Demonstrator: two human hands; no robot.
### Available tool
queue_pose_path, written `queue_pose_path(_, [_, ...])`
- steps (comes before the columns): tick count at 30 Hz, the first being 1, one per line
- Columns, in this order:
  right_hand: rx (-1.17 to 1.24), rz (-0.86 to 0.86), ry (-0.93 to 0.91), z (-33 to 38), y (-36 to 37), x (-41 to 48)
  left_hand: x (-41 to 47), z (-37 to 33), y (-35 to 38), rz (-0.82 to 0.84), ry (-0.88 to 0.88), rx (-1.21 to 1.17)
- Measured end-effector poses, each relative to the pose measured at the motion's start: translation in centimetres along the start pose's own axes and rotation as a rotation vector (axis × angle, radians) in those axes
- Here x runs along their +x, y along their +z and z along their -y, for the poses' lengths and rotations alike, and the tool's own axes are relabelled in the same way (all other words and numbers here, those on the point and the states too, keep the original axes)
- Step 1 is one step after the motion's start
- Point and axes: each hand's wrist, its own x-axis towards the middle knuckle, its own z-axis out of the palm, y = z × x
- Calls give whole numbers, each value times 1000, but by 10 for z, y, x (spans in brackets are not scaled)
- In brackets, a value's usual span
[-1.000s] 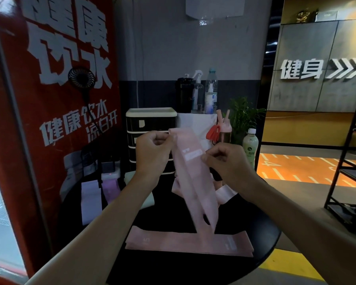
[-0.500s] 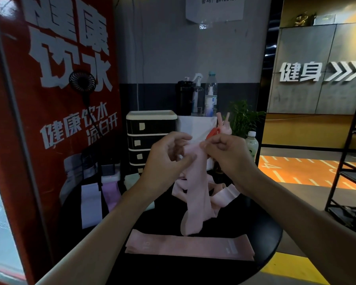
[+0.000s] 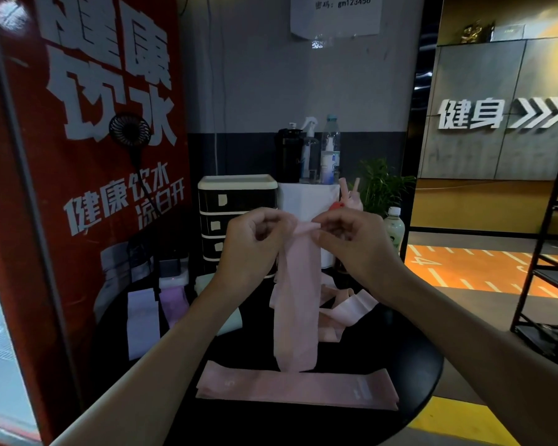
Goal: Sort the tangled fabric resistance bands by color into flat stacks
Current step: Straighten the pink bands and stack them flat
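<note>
Pink resistance band [image 3: 298, 300] hangs straight down from between the two hands, held up above the black round tabletop [image 3: 409, 365]. The left hand [image 3: 255, 243] pinches the left end of its top edge, fingers curled in toward the thumb. The right hand [image 3: 351, 243] pinches the right end of the same edge in the same way, so the short stretch of fabric between the hands is folded over and pulled level. Both hands are at one height, close together, with only the band's width between them.

Below the hands the band falls as one flat doubled strip. Its lower end reaches the far edge of the flat pink stack [image 3: 297, 386], which lies crosswise at the near side of the tabletop; whether the end touches the stack cannot be told.

Behind the hanging band and a little to the right, a loose tangle of pink bands [image 3: 345, 309] lies on the tabletop. At the left side, lying lengthwise and side by side, are a pale white band [image 3: 142, 323] and a purple band [image 3: 174, 302]. A mint-coloured band [image 3: 229, 320] shows partly behind the left forearm.

Beyond the tabletop stand a black drawer unit [image 3: 237, 194], a spray bottle [image 3: 310, 149] and a green drink bottle [image 3: 393, 226].
</note>
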Motion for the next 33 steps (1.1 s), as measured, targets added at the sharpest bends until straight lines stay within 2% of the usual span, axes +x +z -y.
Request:
queue_pose_path(7, [-32, -33, 5, -2, 1, 4, -2, -5, -7, 120, 55, 43])
queue_pose_path(14, [52, -68, 85, 2, 4, 3, -1, -1, 0, -9, 95, 100])
queue_pose_path(18, [42, -6, 103, 6, 5, 2, -1, -2, 4, -25, 80, 104])
queue_pose_path(26, [111, -35, 194, 10, 3, 6, -7, -12, 7, 195, 72, -14])
queue_pose_path(33, [154, -22, 279, 8, -3, 6, -9, -10, 5, 223, 47, 61])
